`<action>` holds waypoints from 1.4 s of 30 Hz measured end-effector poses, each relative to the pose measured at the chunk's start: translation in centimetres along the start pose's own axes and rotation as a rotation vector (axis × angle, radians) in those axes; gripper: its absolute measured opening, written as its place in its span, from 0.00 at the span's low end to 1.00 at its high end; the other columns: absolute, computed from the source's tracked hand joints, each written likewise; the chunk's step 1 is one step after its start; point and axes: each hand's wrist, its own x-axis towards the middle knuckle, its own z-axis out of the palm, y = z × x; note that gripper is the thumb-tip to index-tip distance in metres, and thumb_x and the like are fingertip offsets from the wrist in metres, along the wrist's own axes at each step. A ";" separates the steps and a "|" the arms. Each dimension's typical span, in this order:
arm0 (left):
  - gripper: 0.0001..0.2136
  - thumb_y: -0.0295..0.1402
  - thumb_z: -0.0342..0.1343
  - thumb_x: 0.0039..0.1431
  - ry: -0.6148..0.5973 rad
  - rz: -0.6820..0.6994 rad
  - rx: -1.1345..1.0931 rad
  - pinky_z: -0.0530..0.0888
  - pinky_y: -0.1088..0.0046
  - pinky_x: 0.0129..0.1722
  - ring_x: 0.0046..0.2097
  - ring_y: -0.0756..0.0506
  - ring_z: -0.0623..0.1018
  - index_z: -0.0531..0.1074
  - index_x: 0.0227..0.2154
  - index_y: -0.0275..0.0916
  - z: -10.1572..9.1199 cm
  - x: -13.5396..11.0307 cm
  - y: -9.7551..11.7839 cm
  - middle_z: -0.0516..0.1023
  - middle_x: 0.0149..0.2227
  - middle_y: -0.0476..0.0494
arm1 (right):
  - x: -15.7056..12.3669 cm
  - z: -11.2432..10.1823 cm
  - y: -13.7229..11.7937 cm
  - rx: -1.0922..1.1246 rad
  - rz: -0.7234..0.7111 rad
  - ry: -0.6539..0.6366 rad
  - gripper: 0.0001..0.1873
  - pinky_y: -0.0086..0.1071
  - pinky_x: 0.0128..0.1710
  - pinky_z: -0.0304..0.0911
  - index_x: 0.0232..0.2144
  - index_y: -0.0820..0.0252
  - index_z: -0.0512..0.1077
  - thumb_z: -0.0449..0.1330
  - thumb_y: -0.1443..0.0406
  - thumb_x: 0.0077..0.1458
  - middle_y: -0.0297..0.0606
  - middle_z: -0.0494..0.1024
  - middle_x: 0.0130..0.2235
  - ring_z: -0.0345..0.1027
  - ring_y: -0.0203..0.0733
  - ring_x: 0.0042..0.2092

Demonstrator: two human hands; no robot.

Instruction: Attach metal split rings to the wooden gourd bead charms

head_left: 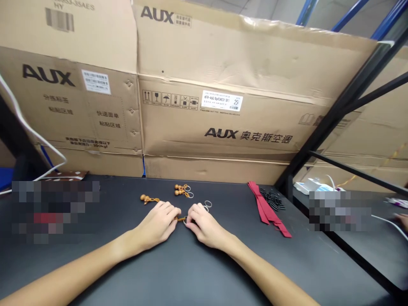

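Both hands rest on a black table [178,272]. My left hand [158,224] is closed, its fingertips pinching an orange cord piece [180,219] stretched between the two hands. My right hand [204,225] is closed too, pinching the other end, where a small metal ring seems to sit. A wooden-bead charm [147,198] lies just beyond my left hand. A second bead charm with rings [182,190] lies further back. Two loose metal rings [207,205] lie beside my right hand.
Red ribbons [266,207] and a pile of small black loops [274,199] lie to the right. Large AUX cardboard boxes [223,114] wall off the back of the table. A black metal rack post [334,114] rises at right, with another table behind it.
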 end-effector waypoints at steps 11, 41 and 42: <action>0.08 0.32 0.47 0.64 -0.067 -0.096 -0.266 0.65 0.68 0.40 0.37 0.45 0.69 0.69 0.32 0.39 -0.7 -0.2 1.3 0.73 0.31 0.47 | -0.3 -0.3 -0.1 0.733 0.258 -0.054 0.14 0.29 0.33 0.57 0.30 0.60 0.67 0.57 0.55 0.57 0.32 0.66 0.30 0.57 0.34 0.30; 0.14 0.35 0.46 0.64 -0.065 -0.343 -0.538 0.63 0.67 0.48 0.34 0.47 0.73 0.69 0.25 0.39 -1.0 0.2 1.7 0.76 0.25 0.51 | -0.4 -0.2 0.4 1.090 0.284 -0.108 0.18 0.27 0.26 0.52 0.29 0.64 0.67 0.63 0.54 0.52 0.33 0.68 0.27 0.56 0.30 0.25; 0.14 0.35 0.46 0.64 -0.066 -0.346 -0.541 0.62 0.66 0.49 0.33 0.47 0.73 0.68 0.24 0.39 -0.9 0.2 1.7 0.76 0.25 0.52 | -0.4 -0.3 0.2 1.049 0.273 -0.117 0.18 0.27 0.26 0.51 0.29 0.63 0.67 0.63 0.53 0.52 0.32 0.67 0.27 0.56 0.30 0.25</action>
